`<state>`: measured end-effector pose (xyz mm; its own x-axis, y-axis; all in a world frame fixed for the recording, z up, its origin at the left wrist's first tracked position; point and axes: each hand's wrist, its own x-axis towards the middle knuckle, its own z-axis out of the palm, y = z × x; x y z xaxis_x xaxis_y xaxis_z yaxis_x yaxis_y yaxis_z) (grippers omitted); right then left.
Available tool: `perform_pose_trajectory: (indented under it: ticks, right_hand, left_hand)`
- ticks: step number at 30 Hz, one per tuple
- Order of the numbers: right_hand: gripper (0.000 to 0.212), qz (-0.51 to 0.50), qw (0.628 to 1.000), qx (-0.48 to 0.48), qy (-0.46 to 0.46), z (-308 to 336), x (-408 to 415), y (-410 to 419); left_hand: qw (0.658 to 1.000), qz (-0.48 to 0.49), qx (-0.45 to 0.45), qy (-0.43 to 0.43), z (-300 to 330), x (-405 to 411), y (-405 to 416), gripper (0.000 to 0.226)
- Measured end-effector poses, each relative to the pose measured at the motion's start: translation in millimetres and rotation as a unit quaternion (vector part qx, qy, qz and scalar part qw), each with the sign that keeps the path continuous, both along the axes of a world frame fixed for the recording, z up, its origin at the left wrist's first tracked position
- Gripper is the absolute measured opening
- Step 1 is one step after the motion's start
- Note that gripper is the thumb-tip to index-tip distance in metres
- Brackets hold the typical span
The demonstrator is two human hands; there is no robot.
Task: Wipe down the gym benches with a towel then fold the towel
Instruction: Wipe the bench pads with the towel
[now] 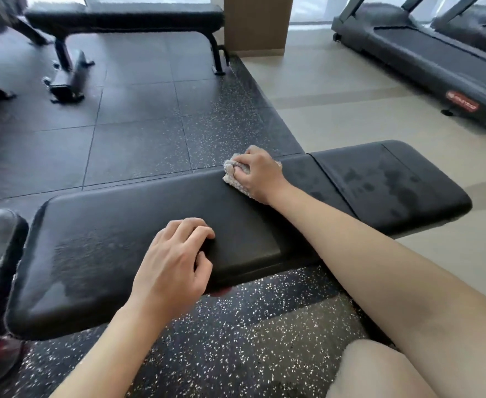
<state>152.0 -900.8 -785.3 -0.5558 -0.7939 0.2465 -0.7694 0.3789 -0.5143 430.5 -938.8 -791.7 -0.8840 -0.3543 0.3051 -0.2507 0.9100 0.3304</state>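
While right hand grips one towel, left hand rests loose, two benches

Bright, even daylight from windows at top, blown out white. Soft sheen on dark padded surface. Wide-angle bending at edges; slight blur top left.
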Motion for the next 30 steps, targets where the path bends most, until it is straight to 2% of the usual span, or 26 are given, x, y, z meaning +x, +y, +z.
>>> perform_pose_trajectory:
  ticks: [8,14,18,22,26,30]
  right_hand:
    - [0.026,0.028,0.999,0.006,-0.018,3,-3,-5]
    - [0.041,0.134,0.989,-0.049,-0.036,-9,45,91]
    - [0.035,0.155,0.984,-0.079,-0.019,-13,48,129]
    - [0.037,0.112,0.992,-0.064,-0.008,-18,38,95]
    - [0.028,0.048,0.999,-0.006,0.012,-5,-18,28]
    - [0.031,0.038,0.998,0.041,-0.007,2,-54,-8]
  left_hand:
    - [0.998,0.043,-0.02,-0.034,10,-2,10,0.039]
    - [0.995,0.052,-0.079,-0.044,10,-6,17,0.038]
    - [0.99,0.051,-0.087,-0.104,24,-16,21,0.033]
    - [0.986,0.061,-0.082,-0.135,37,-28,25,0.016]
    - [0.984,0.077,-0.094,-0.127,32,-34,29,0.012]
    - [0.973,0.082,-0.105,-0.187,37,-62,34,0.012]
